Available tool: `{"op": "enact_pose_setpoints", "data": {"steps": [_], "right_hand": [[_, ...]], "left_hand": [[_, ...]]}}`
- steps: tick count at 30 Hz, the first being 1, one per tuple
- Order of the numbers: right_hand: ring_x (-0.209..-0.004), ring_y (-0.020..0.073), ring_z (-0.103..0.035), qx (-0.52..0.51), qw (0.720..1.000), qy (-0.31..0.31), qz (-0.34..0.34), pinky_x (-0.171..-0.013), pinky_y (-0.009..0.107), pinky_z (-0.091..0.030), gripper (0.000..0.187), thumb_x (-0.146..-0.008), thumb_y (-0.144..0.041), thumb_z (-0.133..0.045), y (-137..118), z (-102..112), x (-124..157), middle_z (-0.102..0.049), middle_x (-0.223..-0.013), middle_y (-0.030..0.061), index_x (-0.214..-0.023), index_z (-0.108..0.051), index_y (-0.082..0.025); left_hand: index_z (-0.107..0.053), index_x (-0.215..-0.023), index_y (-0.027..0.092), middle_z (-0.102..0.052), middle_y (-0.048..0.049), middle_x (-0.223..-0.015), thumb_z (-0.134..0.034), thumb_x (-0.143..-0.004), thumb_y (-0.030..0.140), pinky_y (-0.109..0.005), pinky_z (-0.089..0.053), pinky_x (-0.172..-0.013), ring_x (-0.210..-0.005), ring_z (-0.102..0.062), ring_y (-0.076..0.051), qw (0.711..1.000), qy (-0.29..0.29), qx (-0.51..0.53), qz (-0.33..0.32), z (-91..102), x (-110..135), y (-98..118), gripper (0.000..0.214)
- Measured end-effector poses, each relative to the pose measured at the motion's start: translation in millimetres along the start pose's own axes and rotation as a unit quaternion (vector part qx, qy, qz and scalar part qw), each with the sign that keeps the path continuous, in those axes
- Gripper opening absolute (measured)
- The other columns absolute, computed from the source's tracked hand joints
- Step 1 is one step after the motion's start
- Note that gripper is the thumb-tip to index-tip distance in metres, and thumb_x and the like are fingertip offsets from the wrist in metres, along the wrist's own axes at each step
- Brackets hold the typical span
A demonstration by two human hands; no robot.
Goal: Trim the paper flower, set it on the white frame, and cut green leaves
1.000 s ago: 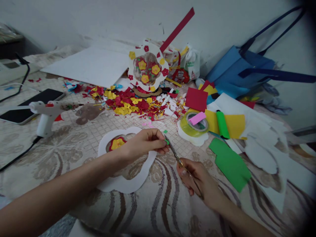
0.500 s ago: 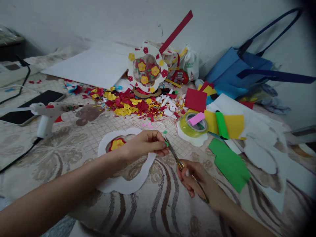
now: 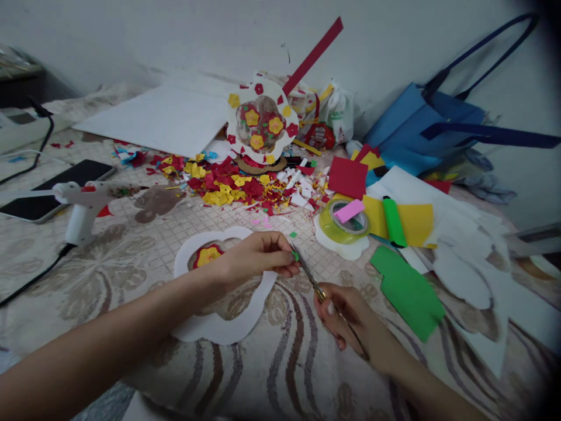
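Left hand (image 3: pixel 274 254): thumb and fingertips pinched together on a tiny bright-green paper piece (image 3: pixel 295 256), raised above the patterned beige tablecloth (image 3: pixel 109 280) near the middle of the work area. Most of the piece is hidden by the fingers.

Right hand (image 3: pixel 344 313): closed around the handles of slim metal scissors with gold-coloured fittings (image 3: pixel 313 280). The blades point up and away from the person, their tips right at the green piece — whether they are fully closed cannot be told.

Under the left wrist lies a white scalloped ring-shaped frame (image 3: pixel 258 310), partly covered by the forearm. A layered red-and-yellow paper flower (image 3: pixel 207 256) sits at the upper left of its opening.

To the right of the scissors, a flat green sheet with a notched edge (image 3: pixel 409 292) rests on the cloth. Beyond it stands a yellow-green roll of tape (image 3: pixel 335 228), a pink paper strip (image 3: pixel 349 210) on top. Farther back: a heap of red, yellow and white paper cuttings (image 3: pixel 223 190), and behind it an upright white scalloped disc with paper flowers (image 3: pixel 284 120). A white glue gun with a black cord (image 3: pixel 81 213) is at far left — just beside a dark flat phone (image 3: pixel 87 172).
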State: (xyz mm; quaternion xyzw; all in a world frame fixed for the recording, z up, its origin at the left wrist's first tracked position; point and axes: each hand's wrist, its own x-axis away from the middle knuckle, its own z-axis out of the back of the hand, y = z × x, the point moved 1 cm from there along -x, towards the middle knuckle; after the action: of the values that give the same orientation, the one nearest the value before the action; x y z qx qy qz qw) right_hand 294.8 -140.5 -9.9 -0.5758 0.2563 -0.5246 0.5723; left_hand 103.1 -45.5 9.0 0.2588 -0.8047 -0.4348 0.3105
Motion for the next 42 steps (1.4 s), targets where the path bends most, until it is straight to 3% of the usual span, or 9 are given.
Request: {"op": "enact_pose_setpoints", "data": {"steps": [7,23,30,42], "right_hand": [[-0.039,0.0067,-0.026,0.001,1.000,-0.001,-0.003,-0.036,0.020,-0.018,0.055,-0.083,-0.071,-0.041,-0.7,-0.4,-0.1,-0.032,-0.046,-0.0073,-0.064,-0.038,-0.020],[-0.039,0.0072,-0.029,0.046,0.999,0.013,-0.018,-0.036,0.019,-0.021,0.051,-0.084,-0.066,-0.044,-2.8,0.5,0.7,-0.032,-0.045,-0.0073,-0.064,-0.038,-0.020],[-0.037,0.0074,-0.031,0.016,0.999,0.016,-0.027,-0.034,0.018,-0.026,0.052,-0.083,-0.070,-0.042,-5.2,-2.1,0.0,-0.033,-0.045,-0.0077,-0.065,-0.038,-0.021],[-0.041,0.0074,-0.031,-0.036,0.998,0.033,0.035,-0.039,0.021,-0.026,0.054,-0.083,-0.071,-0.040,-3.6,-10.6,-4.4,-0.034,-0.049,-0.0071,-0.071,-0.045,-0.019]], "left_hand": [[-0.053,-0.073,0.014,-0.069,-0.0028,-0.071,-0.073,-0.070,0.024,-0.024,-0.049,-0.069,-0.066,-0.065,-0.010,1.000,0.005,0.007,0.000,-1.1,0.7,-0.1,0.023],[-0.052,-0.073,0.014,-0.069,-0.0018,-0.070,-0.072,-0.070,0.023,-0.022,-0.049,-0.068,-0.067,-0.065,-0.009,1.000,0.013,0.004,0.009,-0.9,1.0,0.9,0.022],[-0.053,-0.072,0.014,-0.069,-0.0027,-0.071,-0.073,-0.070,0.025,-0.023,-0.049,-0.068,-0.067,-0.065,-0.010,1.000,0.013,0.006,0.003,-1.0,-0.5,1.0,0.023],[-0.052,-0.076,0.014,-0.066,-0.0021,-0.073,-0.067,-0.075,0.027,-0.027,-0.048,-0.071,-0.068,-0.062,-0.011,0.996,0.067,0.041,-0.051,-11.7,1.5,-12.1,0.020]]}}
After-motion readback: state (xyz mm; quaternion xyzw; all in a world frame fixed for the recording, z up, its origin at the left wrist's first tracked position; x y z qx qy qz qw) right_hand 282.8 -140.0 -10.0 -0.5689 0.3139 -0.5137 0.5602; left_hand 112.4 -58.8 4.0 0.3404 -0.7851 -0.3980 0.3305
